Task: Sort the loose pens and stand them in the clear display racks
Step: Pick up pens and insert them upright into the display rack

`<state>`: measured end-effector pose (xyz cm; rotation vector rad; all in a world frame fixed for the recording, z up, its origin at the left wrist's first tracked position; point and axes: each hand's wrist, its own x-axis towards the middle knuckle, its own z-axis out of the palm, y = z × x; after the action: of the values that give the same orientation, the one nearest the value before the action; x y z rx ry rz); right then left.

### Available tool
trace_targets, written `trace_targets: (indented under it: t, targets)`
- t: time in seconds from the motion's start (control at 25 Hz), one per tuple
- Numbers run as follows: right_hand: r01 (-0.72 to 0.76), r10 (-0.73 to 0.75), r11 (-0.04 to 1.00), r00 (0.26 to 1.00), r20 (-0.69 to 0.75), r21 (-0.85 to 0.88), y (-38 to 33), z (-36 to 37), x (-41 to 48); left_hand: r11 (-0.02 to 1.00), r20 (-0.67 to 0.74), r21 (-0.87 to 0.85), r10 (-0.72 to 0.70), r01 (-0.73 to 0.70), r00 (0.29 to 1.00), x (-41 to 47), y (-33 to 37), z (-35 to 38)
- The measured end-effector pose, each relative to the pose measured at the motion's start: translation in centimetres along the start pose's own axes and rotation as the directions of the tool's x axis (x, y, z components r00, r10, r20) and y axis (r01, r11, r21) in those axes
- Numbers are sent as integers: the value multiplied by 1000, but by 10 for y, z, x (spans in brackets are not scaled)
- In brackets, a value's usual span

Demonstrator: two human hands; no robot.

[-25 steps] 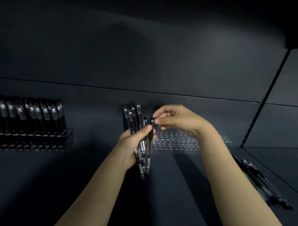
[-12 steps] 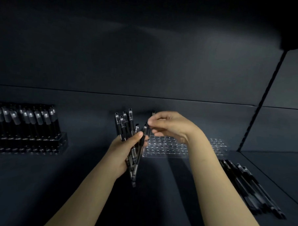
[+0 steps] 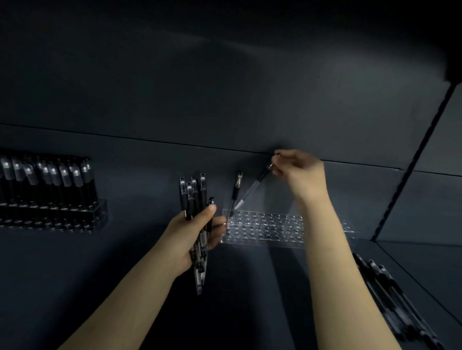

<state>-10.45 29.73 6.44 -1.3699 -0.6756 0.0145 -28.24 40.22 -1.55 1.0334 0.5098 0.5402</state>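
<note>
Head view, the only one.

Right hand (image 3: 300, 175) pinches the cap end of a single pen (image 3: 253, 187) between fingertips. The pen's long axis is tilted, running from 1 o'clock at the hand down to 7 o'clock. Its lower tip sits just over the back-left corner of the clear rack (image 3: 261, 242). I can't tell if the tip is already in a hole.

A standing pen (image 3: 235, 193) is upright in that same corner, just beside the tilted one at its 9 o'clock.

Left hand (image 3: 187, 233) is wrapped round a bundle of pens (image 3: 194, 197), caps up, near vertical. Its fingertips sit at the rack's left end; touching or not, can't tell.

The rack lies at 3 o'clock from the left hand and 6-7 o'clock below the right hand. Most of its holes look empty.

My read: the right hand does the seating. Next it needs to swing the cap end toward 12 to bring the axis upright, then push down. The risk is knocking the neighbouring pen.

A full rack (image 3: 45, 214) sits far left on the counter (image 3: 115, 262). Loose pens (image 3: 394, 295) lie at 4 o'clock from the right forearm, well apart from the clear rack.
</note>
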Motion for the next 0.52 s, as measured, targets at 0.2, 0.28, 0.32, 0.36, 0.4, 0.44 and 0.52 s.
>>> trace_targets:
  t: [0.2, 0.28, 0.32, 0.36, 0.4, 0.44, 0.52]
  targets:
    - [167, -172, 967, 985, -8, -191, 12, 0, 3, 999, 28, 26, -42, 41, 999, -1, -3, 4]
    - [174, -176, 965, 984, 10, -197, 15, 6, 1, 1000, 54, 27, -15, 14, 998, 0, -3, 4]
    - [179, -179, 961, 984, 21, -210, 16, 7, -1, 1000, 68, 18, -2, 1, 998, 0, -3, 3]
    - [186, -183, 955, 983, 35, -233, 17, 9, -2, 1000, 81, 3, 7, -7, 997, 1, -4, 2]
    - [198, -189, 945, 980, 58, -260, 16, 10, -3, 1000, 91, -17, 12, -10, 996, 2, -4, 1]
    - [213, -195, 932, 977, 90, -292, 16, 13, -4, 999, 98, -39, 15, -11, 995, 3, -4, 1]
    - [254, -204, 894, 964, 169, -370, 16, 19, -9, 999, 90, -45, 34, -30, 995, 4, -5, 1]
